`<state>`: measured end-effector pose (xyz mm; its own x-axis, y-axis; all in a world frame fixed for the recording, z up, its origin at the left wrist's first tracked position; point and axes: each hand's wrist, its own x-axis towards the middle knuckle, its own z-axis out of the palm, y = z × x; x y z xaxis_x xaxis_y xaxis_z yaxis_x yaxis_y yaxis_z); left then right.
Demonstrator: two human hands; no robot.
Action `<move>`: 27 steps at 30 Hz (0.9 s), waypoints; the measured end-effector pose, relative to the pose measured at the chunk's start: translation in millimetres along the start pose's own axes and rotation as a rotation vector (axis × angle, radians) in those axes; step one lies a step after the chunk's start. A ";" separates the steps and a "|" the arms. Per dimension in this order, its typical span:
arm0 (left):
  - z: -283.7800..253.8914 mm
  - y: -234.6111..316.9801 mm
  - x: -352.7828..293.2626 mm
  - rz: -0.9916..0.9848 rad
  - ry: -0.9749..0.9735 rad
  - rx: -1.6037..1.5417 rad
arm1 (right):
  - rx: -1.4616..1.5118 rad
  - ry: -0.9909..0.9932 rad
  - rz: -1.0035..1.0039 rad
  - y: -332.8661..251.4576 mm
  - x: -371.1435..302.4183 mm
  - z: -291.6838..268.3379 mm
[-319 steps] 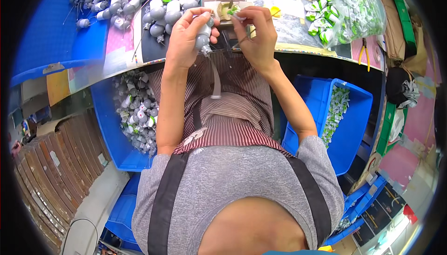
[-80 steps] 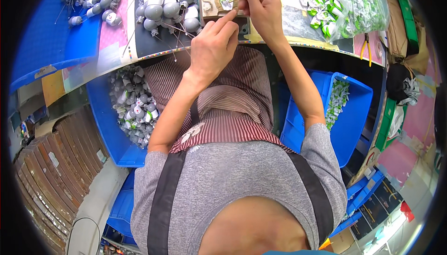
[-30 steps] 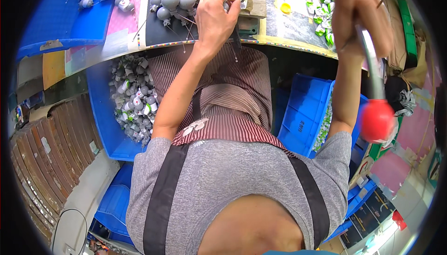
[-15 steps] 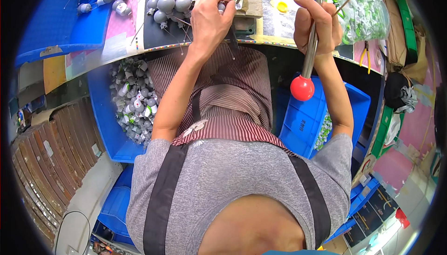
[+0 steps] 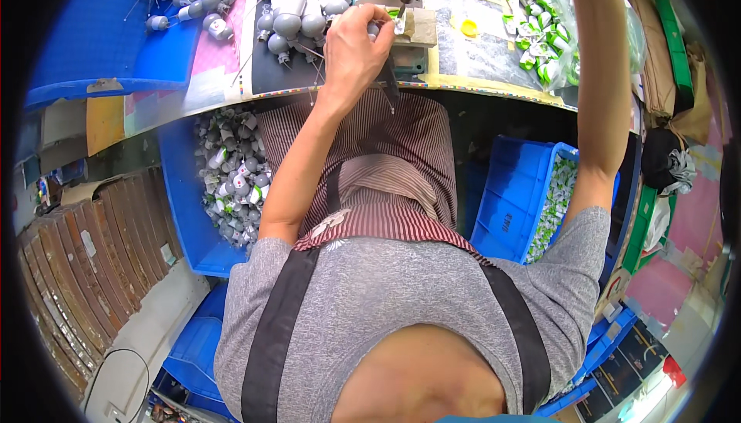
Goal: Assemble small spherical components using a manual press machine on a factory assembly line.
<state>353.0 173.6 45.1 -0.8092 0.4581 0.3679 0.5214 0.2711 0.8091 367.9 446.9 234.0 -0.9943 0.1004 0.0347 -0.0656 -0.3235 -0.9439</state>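
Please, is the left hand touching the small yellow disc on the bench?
Apart: the head view plainly shows the pale block between the left hand and the yellow disc.

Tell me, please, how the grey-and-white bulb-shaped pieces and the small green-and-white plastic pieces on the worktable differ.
The grey-and-white bulb-shaped pieces are rounded and larger; the green-and-white plastic pieces are small and irregular. Thin wires trail among the bulb-shaped pieces, while none show plainly on the green-and-white ones. The former lie left of the left hand, the latter to its right. Both lie heaped on the worktable.
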 end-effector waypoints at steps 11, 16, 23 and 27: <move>-40.4 -6.3 34.2 0.020 0.215 0.148 | -0.262 0.349 0.015 130.1 -76.4 10.2; -73.6 -21.7 64.8 0.183 0.305 0.242 | -0.861 0.446 -0.095 184.5 -113.2 -1.9; -180.9 -169.4 47.6 -0.138 -0.179 1.136 | -1.739 0.744 -0.286 191.0 -124.9 -77.3; -199.6 -181.9 31.4 0.009 -0.071 0.789 | -1.859 0.648 -0.214 193.7 -122.3 -95.1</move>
<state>178.7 -30.2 1.0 -0.7988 0.5088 0.3209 0.5872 0.7754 0.2324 484.8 461.4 15.7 -0.7816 0.4035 0.4757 0.4208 0.9040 -0.0755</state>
